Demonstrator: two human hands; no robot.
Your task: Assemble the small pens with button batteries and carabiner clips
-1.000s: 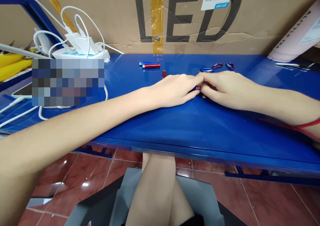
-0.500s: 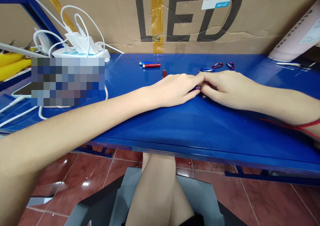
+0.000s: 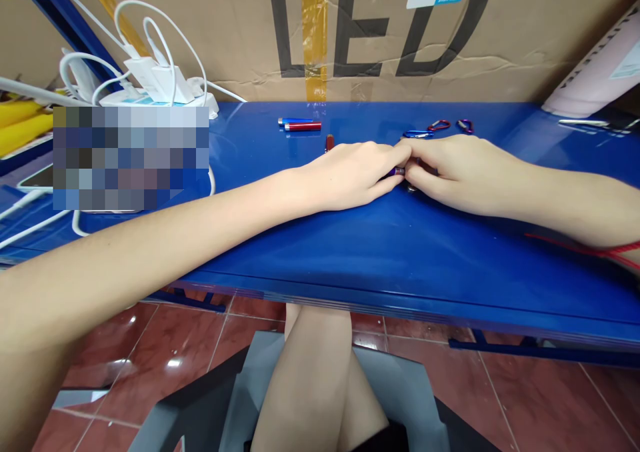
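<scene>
My left hand (image 3: pixel 357 173) is closed over a slim purple metal tube (image 3: pixel 397 171), most of it hidden under the palm and fingers. Against the tube's end, the fingertips of my right hand (image 3: pixel 453 171) are pinched together and touch the left fingers. A small shiny metal bit (image 3: pixel 411 187) peeks out below the right fingertips; its kind is unclear. Just beyond the left hand, part of a dark red tube (image 3: pixel 329 143) shows. Farther back lie a blue tube (image 3: pixel 299 121) and a red tube (image 3: pixel 303 127), side by side.
Behind the right hand lie small blue (image 3: pixel 418 134), red (image 3: pixel 439 125) and purple (image 3: pixel 465 126) carabiners. A cardboard box (image 3: pixel 240 45) backs the blue table (image 3: pixel 320 252). White chargers and cables (image 3: pixel 170 82) crowd the left; a pink bottle (image 3: pixel 585 72) stands back right.
The view has shifted slightly, so the table and items sit a little higher in the picture. Both hands stay together at the tube, with almost the same finger positions.
</scene>
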